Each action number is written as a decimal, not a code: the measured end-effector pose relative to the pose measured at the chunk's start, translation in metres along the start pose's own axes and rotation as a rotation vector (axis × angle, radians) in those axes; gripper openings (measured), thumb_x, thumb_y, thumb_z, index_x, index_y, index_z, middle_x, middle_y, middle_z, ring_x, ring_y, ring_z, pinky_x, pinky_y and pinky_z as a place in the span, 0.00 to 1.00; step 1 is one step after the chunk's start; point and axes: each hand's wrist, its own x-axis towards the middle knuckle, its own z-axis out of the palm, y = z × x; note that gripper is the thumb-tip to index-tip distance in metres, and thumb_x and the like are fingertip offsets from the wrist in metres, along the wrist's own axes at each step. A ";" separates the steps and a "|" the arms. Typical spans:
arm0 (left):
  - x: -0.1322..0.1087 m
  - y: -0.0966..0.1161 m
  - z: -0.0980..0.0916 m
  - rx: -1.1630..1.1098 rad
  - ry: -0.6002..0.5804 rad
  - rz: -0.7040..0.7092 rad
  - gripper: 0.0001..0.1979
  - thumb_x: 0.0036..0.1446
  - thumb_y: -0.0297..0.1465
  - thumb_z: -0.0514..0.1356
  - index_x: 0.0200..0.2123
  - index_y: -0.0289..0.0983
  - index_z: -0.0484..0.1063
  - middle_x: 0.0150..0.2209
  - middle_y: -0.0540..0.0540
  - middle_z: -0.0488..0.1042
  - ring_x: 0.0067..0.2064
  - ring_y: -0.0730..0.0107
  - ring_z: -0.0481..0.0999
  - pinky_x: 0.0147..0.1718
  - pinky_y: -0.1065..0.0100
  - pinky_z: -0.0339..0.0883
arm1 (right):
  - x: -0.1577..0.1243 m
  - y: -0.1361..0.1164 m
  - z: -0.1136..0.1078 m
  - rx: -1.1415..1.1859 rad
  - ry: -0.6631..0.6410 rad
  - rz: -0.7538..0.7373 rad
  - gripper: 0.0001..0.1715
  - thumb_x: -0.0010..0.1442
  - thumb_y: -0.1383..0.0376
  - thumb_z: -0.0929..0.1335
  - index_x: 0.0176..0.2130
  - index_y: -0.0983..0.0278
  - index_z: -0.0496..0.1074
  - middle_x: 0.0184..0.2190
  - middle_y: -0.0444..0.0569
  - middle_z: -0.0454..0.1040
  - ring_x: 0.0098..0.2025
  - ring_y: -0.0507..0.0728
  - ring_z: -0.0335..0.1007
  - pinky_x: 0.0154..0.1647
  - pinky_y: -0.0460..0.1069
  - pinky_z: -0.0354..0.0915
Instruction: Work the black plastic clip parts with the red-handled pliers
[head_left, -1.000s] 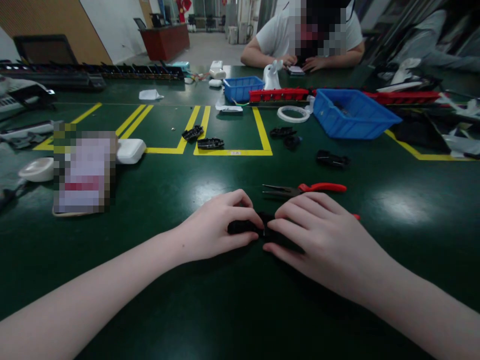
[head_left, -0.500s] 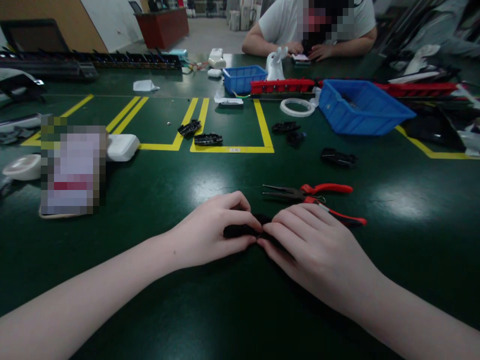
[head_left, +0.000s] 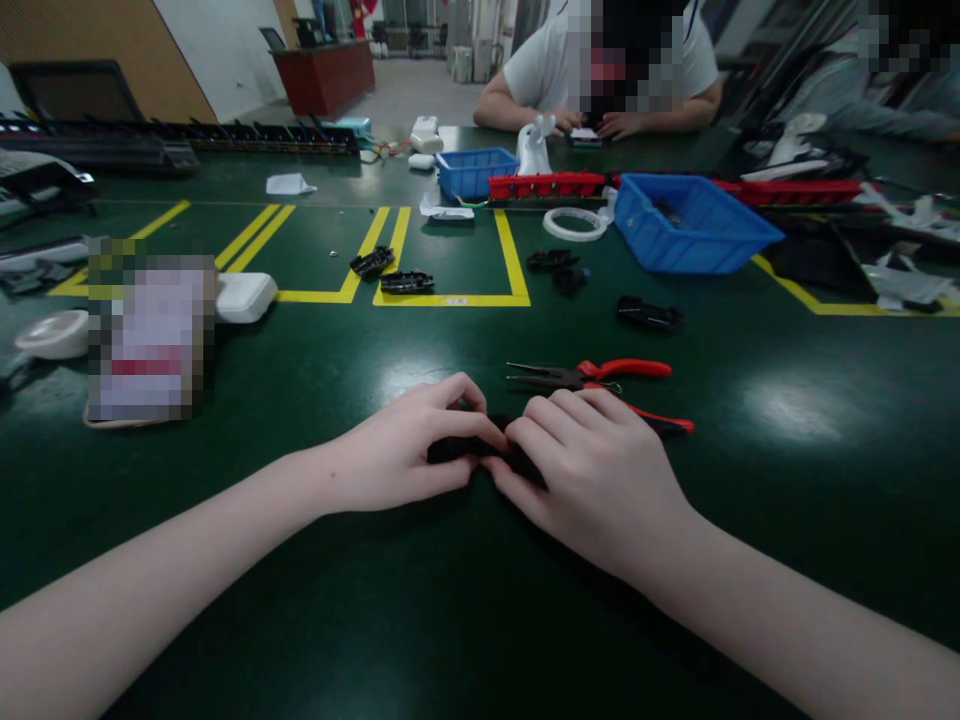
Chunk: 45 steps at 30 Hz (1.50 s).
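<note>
Dark green tabletop [head_left: 315, 600]: your left hand [head_left: 397, 458], right hand [head_left: 600, 480] are pinching a black plastic part [head_left: 448, 452] beside red-handled pliers [head_left: 592, 373]; uneven squeezing could snap it.

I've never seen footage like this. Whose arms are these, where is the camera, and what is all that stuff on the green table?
There is no machine here. The two bare arms belong to a person who wears the camera on the head, so this one view looks forward and down at their own hands. The left hand and the right hand meet in the middle and pinch a small black part between their fingertips; most of it is hidden. Just beyond them lie red-handled pliers. Farther off on the green table are more black parts, a white ring and a large blue bin. Another person sits across the table.
</note>
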 end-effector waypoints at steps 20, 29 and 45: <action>-0.002 -0.002 0.000 -0.060 0.057 0.028 0.12 0.61 0.25 0.58 0.48 0.39 0.72 0.46 0.46 0.70 0.47 0.66 0.72 0.47 0.65 0.67 | 0.000 0.025 -0.016 0.289 -0.242 0.076 0.09 0.63 0.69 0.64 0.34 0.64 0.74 0.33 0.48 0.76 0.33 0.55 0.72 0.33 0.50 0.65; -0.002 -0.007 0.003 0.010 0.077 0.026 0.13 0.60 0.28 0.61 0.48 0.38 0.67 0.46 0.47 0.72 0.44 0.66 0.73 0.42 0.65 0.68 | 0.003 0.025 -0.014 0.328 -0.204 -0.030 0.11 0.65 0.70 0.61 0.36 0.65 0.72 0.35 0.49 0.74 0.33 0.54 0.71 0.30 0.48 0.62; -0.002 -0.012 0.002 0.011 0.087 0.033 0.22 0.61 0.30 0.62 0.58 0.40 0.65 0.50 0.44 0.72 0.47 0.64 0.74 0.44 0.65 0.71 | 0.004 0.024 -0.007 0.282 -0.141 -0.055 0.13 0.66 0.69 0.59 0.36 0.65 0.71 0.34 0.50 0.74 0.34 0.54 0.71 0.33 0.49 0.62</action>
